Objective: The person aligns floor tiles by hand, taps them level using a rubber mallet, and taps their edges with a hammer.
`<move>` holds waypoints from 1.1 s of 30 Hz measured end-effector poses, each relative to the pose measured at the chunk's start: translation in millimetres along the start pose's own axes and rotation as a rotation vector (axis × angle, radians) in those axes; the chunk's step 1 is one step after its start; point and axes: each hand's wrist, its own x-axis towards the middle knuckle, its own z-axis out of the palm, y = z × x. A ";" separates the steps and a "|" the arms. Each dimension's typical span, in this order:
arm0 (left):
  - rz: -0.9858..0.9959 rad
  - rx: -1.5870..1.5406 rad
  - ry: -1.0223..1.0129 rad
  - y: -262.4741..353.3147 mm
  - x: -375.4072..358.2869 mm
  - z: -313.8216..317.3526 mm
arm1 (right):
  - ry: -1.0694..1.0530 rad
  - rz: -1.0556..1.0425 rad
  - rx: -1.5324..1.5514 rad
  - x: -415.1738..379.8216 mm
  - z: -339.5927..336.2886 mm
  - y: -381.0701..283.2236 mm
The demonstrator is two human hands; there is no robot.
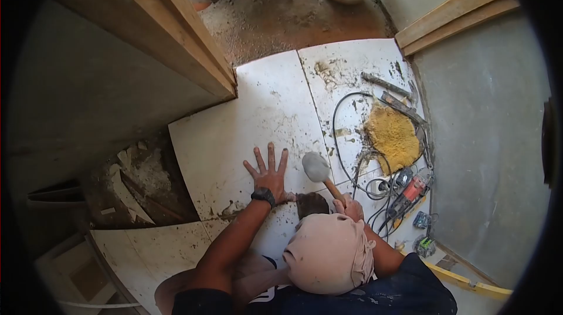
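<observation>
Pale pink cloth head covering [328, 253], foreground; flooring partly laid.

Left: dark, rubble-strewn gap [155, 168], untiled. Centre: large white floor tiles [223, 133], down, surfaces smeared and uncleaned; bare left hand [268, 179], fingers spread wide, palm down on tiling. Beyond doorway: rough brown ground [275, 27], untiled. Grey-headed, wooden-handled mallet [316, 166], above tiling, handle gripped in bare right hand [350, 207]. Right: shaggy yellow mat [392, 133] and red-and-black power tool [412, 192], both on laid tiles.

Head view | from overhead | faces steeply down onto tiled floor [258, 109] | mid-range, wide round field
</observation>
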 end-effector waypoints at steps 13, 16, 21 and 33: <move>0.025 0.027 -0.034 -0.8 -1.0 0.6 | 0.083 -0.032 0.119 39.5 -7.4 -23.5; 0.005 0.019 -0.009 -3.3 5.3 -5.3 | 0.189 -0.206 0.321 22.4 -20.9 -43.3; 0.033 0.024 -0.007 -3.2 -0.2 3.3 | 0.003 0.043 -0.001 28.9 0.7 -16.5; 0.003 -0.001 0.080 -3.3 6.7 -2.4 | 0.182 -0.093 0.189 30.5 1.1 -33.1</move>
